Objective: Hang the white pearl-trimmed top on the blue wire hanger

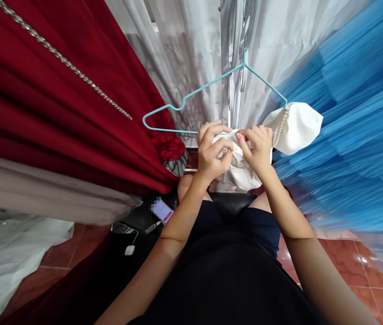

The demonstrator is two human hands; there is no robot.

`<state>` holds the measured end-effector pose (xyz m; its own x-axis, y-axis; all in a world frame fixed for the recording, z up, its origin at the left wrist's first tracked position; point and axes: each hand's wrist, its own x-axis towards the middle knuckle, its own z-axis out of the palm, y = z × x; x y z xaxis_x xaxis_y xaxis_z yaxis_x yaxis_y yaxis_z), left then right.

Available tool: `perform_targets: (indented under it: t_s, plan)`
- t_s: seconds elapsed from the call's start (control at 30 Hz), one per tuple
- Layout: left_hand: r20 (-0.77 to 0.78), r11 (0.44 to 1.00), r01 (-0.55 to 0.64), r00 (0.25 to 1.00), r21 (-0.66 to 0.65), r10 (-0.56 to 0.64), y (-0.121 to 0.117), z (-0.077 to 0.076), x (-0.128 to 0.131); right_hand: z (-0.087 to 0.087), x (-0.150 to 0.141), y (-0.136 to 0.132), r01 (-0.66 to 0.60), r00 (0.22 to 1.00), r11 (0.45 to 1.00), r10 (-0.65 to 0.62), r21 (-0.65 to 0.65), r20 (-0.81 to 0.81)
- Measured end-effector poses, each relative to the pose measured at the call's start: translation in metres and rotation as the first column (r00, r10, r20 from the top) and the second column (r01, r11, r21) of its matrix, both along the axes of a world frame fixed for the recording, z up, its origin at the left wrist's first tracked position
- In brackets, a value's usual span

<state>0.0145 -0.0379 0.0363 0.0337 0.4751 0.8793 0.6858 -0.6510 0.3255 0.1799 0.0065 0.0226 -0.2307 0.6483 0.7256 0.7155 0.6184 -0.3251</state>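
A light blue hanger (208, 84) is held out in front of me, its hook at the top. White satin-like cloth with pearl strings, a white garment (301, 128), hangs from the hanger's right end and drops between my hands. My left hand (212, 153) is curled at the hanger's bottom bar, its fingers closed on the garment's edge. Close beside it, my right hand (258, 146) pinches the white cloth near the same bar. The fingers partly hide the gripped cloth. One pearl string (281, 128) runs down from the hanger's right notch.
Red draped fabric (76, 90) with a beaded chain hangs at left, and blue tulle (357, 144) at right. White curtains (191, 54) hang behind the hanger. A lit phone (162, 211) and a white charger (129, 250) lie on a black surface left of my legs.
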Motion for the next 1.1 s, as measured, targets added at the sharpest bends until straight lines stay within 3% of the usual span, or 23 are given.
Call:
perform_targets:
  t_s: [0.13, 0.2, 0.3, 0.43, 0.5, 0.6, 0.73, 0.87, 1.0, 1.1]
  plan:
    - [0.046, 0.959, -0.048, 0.997, -0.278, 0.063, 0.008, 0.011, 0.008, -0.001, 0.004, -0.003, 0.037, 0.997, 0.999, -0.036, -0.024, 0.067]
    - [0.053, 0.944, -0.016, 0.998, -0.33, 0.035, 0.008, 0.007, 0.006, -0.003, 0.006, -0.005, -0.004, 0.999, 0.999, 0.006, -0.036, 0.045]
    - [-0.022, 0.95, -0.021, 1.0, -0.311, 0.015, 0.007, 0.001, 0.002, -0.006, 0.012, -0.006, -0.013, 0.991, 1.0, 0.017, 0.028, -0.136]
    - [-0.048, 0.963, -0.056, 0.998, -0.263, 0.045, 0.01, -0.005, 0.003, -0.008, 0.028, 0.007, 0.277, 0.927, 0.946, -0.218, 0.166, -0.304]
    - [-0.04, 0.967, -0.076, 0.997, -0.242, 0.068, 0.014, -0.008, 0.005, -0.006, 0.042, 0.02, 0.353, 0.902, 0.912, -0.273, 0.21, -0.334]
    - [-0.009, 0.978, -0.062, 0.998, -0.197, 0.062, 0.015, -0.008, 0.007, 0.0, 0.066, 0.039, 0.285, 0.924, 0.928, -0.2, 0.238, -0.326]
    - [0.005, 0.977, -0.036, 0.999, -0.208, 0.038, 0.009, 0.0, 0.003, 0.019, 0.086, 0.044, 0.174, 0.941, 0.976, -0.127, 0.129, -0.315]
    - [-0.013, 0.961, -0.001, 1.0, -0.276, -0.002, 0.004, 0.008, -0.004, 0.032, 0.104, 0.047, 0.226, 0.888, 0.97, -0.168, 0.088, -0.427]
    - [0.028, 0.948, 0.083, 0.997, -0.306, -0.078, 0.004, 0.011, -0.006, 0.015, 0.142, 0.07, 0.424, 0.763, 0.903, -0.316, 0.068, -0.563]
    - [0.05, 0.941, 0.083, 0.996, -0.329, -0.07, 0.005, 0.011, -0.003, -0.01, 0.161, 0.068, 0.459, 0.701, 0.883, -0.29, 0.101, -0.652]
